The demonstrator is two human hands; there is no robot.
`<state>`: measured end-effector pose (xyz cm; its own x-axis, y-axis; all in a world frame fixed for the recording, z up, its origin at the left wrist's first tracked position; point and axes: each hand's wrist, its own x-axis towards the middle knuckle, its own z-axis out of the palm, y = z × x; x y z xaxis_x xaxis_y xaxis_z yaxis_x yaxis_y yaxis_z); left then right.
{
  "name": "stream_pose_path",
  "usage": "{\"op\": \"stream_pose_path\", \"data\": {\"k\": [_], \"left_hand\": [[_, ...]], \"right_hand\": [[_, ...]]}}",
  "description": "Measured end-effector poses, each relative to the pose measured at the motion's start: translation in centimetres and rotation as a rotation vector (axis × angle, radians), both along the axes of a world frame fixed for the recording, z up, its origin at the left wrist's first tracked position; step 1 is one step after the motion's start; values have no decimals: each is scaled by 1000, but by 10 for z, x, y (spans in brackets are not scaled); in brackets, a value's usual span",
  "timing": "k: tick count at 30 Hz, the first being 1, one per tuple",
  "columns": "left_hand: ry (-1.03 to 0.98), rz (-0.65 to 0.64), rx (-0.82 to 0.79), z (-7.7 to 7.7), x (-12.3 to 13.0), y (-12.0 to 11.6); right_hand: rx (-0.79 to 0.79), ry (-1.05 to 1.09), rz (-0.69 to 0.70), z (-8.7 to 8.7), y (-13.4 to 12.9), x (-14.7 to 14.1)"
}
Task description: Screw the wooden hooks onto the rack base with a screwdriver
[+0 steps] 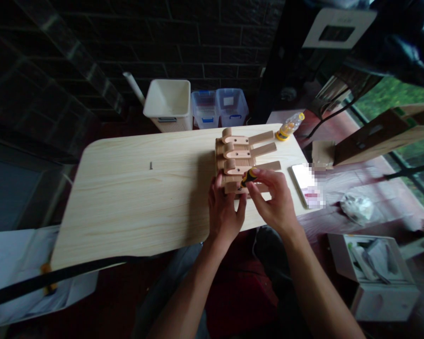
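On the right half of the table stands a wooden assembly (238, 153) with several rounded, hook-like pieces and flat slats sticking out to the right. Dark screws show in the side of these pieces. My right hand (273, 197) is closed around a short yellow-and-black screwdriver (248, 176), its tip down at the nearest wooden piece. Beside it, my left hand (226, 211) grips the near end of the wooden assembly, fingers and thumb pressed on the wood. The exact contact of the screwdriver tip is too small to make out.
A small metal screw or bolt (150, 165) lies on the pale wooden table (127, 202). A clear bottle with yellow ends (290, 127) and a white phone-like slab (304, 184) rest at the right. Behind are a white bin (167, 99) and clear plastic boxes (232, 106).
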<state>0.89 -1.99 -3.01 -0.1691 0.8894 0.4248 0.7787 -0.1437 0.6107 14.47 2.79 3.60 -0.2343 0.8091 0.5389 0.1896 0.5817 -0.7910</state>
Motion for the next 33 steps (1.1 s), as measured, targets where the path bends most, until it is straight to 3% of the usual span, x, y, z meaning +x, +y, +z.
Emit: {"op": "stream_pose_path", "data": {"k": [33], "left_hand": [[-27, -3, -17, -1, -1, -1]], "right_hand": [[42, 0, -22, 3, -2, -1]]}}
